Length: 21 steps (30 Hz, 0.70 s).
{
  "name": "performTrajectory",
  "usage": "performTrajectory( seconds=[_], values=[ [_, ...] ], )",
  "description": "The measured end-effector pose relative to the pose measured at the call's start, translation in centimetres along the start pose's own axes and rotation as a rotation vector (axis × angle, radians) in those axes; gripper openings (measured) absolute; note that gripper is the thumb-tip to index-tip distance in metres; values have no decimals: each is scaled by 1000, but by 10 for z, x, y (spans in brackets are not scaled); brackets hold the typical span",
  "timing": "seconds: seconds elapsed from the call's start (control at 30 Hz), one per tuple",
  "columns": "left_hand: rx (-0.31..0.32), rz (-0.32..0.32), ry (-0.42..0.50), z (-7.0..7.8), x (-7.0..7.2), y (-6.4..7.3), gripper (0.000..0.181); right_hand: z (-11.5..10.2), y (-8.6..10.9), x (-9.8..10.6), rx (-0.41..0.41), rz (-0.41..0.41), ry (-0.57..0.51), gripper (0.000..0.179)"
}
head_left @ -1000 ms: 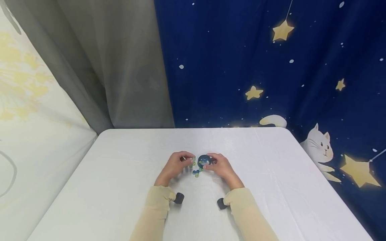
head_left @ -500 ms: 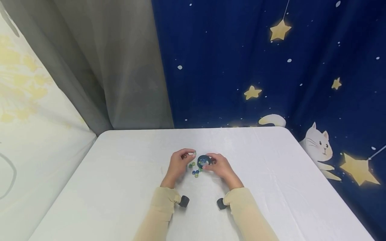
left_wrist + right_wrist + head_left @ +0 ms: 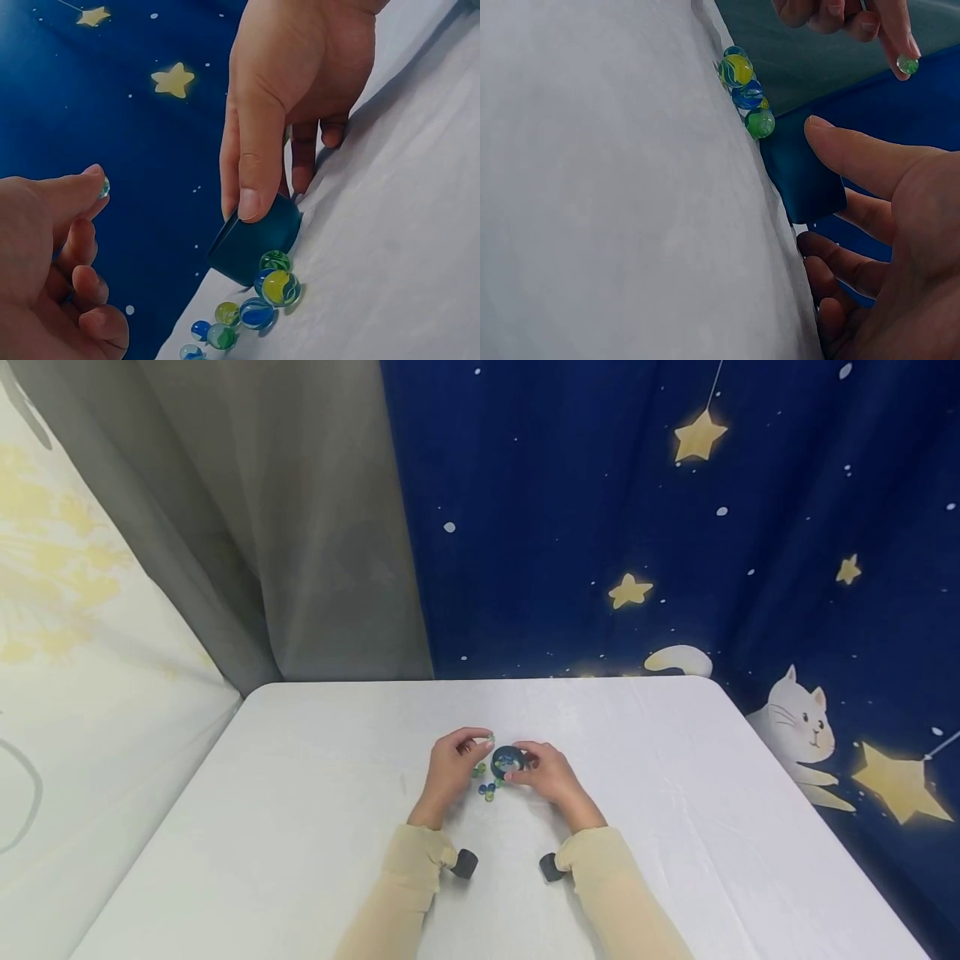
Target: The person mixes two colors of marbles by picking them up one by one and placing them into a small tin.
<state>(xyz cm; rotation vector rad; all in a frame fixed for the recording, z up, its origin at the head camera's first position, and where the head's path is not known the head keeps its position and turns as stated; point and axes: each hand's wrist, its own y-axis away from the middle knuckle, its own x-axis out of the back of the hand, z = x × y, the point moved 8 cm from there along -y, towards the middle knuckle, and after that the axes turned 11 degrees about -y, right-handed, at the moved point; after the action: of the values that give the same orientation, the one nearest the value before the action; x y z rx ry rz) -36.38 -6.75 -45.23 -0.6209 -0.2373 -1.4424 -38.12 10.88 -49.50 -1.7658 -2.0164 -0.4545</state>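
Observation:
My left hand (image 3: 449, 768) pinches a clear marble with green swirls (image 3: 908, 65) between thumb and fingertip. It is raised above the table, just left of a small dark teal bowl (image 3: 255, 247). My right hand (image 3: 553, 775) grips that bowl by its rim, thumb on the near side and fingers behind. In the head view a few marbles show inside the bowl. Several loose marbles lie on the cloth beside it, among them a yellow one (image 3: 280, 288), a blue one (image 3: 257, 313) and a green one (image 3: 760, 123).
A white cloth covers the table (image 3: 315, 760). Behind its far edge hang a grey curtain (image 3: 337, 543) and a dark blue curtain (image 3: 540, 527) with stars and a cat. Black wrist devices (image 3: 465, 864) sit on the cuffs of both sleeves.
My left hand has picked a marble from the loose ones, lifted it up and away, and shifted right toward the bowl's rim. The right hand and bowl have stayed put.

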Motion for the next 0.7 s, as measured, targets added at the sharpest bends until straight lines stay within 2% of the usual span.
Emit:
performTrajectory(
  seconds=[0.7],
  values=[
    [32,-45,-23,-4,-10,0,21,-3,2,1,7,6,-7,57]
  ],
)
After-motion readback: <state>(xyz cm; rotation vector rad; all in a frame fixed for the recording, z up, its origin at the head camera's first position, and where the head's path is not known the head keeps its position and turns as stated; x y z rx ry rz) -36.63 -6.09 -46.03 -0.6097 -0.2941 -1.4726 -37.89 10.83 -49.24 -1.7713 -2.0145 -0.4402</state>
